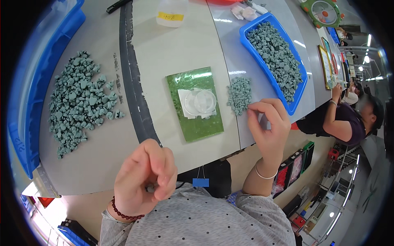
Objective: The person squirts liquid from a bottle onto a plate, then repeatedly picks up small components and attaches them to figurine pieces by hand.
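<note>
Over the near edge of the table, my left hand (pixel 145 172) is curled closed. A bit of something greyish shows between its fingers and palm, too hidden to name. My right hand (pixel 271 127) is pinched, thumb and index fingertips at the near right edge of a small pile of tiny grey-green pieces (pixel 240 95). Whether a piece is between those fingertips is too small to tell. Between my hands lies a green rectangular block (pixel 205 130), bearing a white paper sheet (pixel 185 111) with two clear round discs (pixel 205 101) side by side.
A large heap of bigger grey-green pieces (pixel 82 96) spreads at left, beside a blue tray (pixel 26 123). Another blue tray (pixel 296 102), full of small pieces, stands at right. A whitish container (pixel 174 8) with a yellow label and a green fan (pixel 324 13) are farther back. Another person (pixel 342 123) sits at right.
</note>
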The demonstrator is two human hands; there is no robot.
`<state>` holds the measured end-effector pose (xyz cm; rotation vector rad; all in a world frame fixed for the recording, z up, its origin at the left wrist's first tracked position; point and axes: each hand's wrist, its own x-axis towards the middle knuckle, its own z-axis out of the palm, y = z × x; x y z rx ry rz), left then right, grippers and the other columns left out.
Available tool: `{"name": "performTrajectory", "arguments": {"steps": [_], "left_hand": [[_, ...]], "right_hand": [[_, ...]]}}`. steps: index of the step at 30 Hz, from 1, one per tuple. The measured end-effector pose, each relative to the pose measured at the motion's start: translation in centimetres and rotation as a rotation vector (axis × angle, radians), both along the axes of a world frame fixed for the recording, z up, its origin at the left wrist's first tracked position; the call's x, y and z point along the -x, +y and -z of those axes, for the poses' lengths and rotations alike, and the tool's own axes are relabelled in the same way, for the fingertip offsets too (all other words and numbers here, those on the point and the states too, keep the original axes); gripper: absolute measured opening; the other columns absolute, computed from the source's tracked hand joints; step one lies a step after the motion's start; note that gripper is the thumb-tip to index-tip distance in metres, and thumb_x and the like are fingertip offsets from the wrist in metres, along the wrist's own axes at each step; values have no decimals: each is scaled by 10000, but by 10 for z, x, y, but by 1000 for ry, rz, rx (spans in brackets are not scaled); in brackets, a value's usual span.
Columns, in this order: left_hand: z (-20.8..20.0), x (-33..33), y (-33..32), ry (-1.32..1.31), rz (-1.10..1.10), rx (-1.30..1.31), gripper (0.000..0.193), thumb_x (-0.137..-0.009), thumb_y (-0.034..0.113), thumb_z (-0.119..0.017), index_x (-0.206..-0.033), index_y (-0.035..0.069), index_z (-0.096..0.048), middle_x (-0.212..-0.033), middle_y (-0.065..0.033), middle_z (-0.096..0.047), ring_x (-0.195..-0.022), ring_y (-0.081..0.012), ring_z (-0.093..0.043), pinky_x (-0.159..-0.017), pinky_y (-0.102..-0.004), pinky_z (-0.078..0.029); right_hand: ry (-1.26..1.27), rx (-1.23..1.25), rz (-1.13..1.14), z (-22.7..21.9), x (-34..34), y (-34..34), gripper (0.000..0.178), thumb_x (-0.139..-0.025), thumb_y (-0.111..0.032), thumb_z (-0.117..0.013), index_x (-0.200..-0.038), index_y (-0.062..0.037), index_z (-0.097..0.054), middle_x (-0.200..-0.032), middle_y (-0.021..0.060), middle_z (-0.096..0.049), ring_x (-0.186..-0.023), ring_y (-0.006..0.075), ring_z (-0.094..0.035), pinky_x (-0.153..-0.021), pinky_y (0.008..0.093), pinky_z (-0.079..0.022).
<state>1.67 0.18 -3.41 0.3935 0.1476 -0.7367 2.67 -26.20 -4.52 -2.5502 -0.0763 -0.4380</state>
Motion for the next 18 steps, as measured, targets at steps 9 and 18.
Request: {"name": "performTrajectory", "arguments": {"steps": [9,18], "left_hand": [[0,4,1,-160,-56,-118,232,-935,253,-431,-815,66,-364,-751,-24,-328,-498,-55,-269,-390,-167,-246],[-4,13,4,-409,-47,-500,105,-830,116,-534,-889,30,-551,-741,-5,-435,-622,-77,-375,-567,-214,-307]], "right_hand": [[-43,77,-26,5,-1,-1,114,-666,40,-637,-749,-24,-591,-736,54,-544,-547,151,-480,-462,263,-369],[-19,-41,84,1,5,6,87,-674,66,-599,-743,18,-577,-729,60,-562,-619,131,-509,-577,235,-409]]}}
